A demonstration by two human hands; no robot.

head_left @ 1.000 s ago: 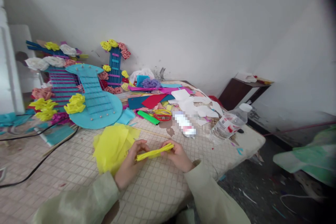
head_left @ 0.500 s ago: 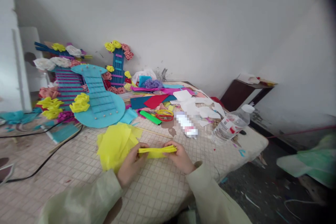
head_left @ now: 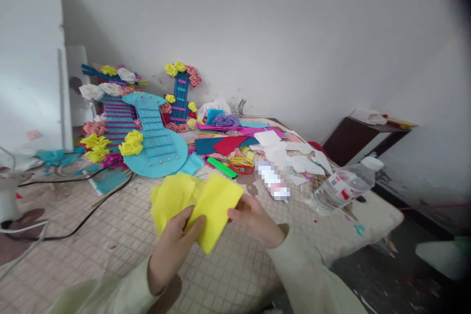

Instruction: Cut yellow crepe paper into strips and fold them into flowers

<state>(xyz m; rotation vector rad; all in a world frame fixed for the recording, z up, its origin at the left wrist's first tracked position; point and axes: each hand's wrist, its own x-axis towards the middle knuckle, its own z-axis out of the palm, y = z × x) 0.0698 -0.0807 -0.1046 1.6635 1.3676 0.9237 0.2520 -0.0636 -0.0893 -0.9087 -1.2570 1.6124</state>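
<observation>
A yellow folded paper (head_left: 217,208) is held up over the table, its flat face tilted toward me. My left hand (head_left: 176,238) is closed on its lower left edge, thumb in front. At the right edge, the thumb and fingers of my right hand (head_left: 259,221) pinch the same paper. Behind my left hand lies a loose pile of yellow paper sheets (head_left: 171,201), partly covered by the held piece.
Beyond the sheets lie a blue guitar-shaped board (head_left: 162,152), a green cutter (head_left: 222,168), scissors (head_left: 243,164) and white paper scraps (head_left: 279,152). A water bottle (head_left: 342,186) stands at the right. Black cable (head_left: 91,206) runs across the left side.
The yellow folded paper was seen edge-on as a thin stack between both hands; now its broad face is turned up. My view has shifted slightly left.
</observation>
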